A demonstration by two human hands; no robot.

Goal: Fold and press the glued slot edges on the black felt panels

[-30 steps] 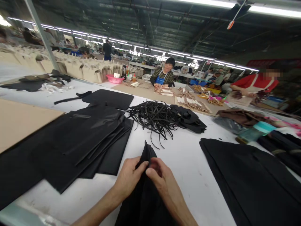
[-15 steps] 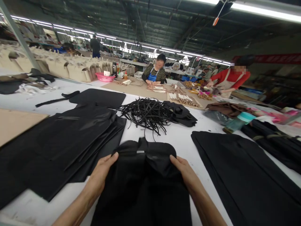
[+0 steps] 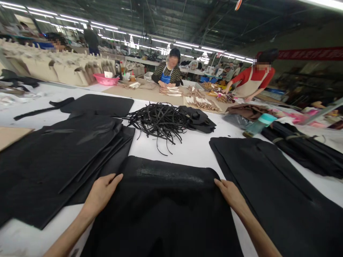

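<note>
White tabletop (image 3: 198, 150), near edge: my left hand (image 3: 100, 194) and right hand (image 3: 230, 193) pinch opposite sides of a black fabric panel (image 3: 171, 210).

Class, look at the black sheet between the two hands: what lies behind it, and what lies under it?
Behind the black sheet, a tangle of thin black strips lies on the white tabletop, with black cut pieces beside it. What lies directly under the sheet is covered.
</note>
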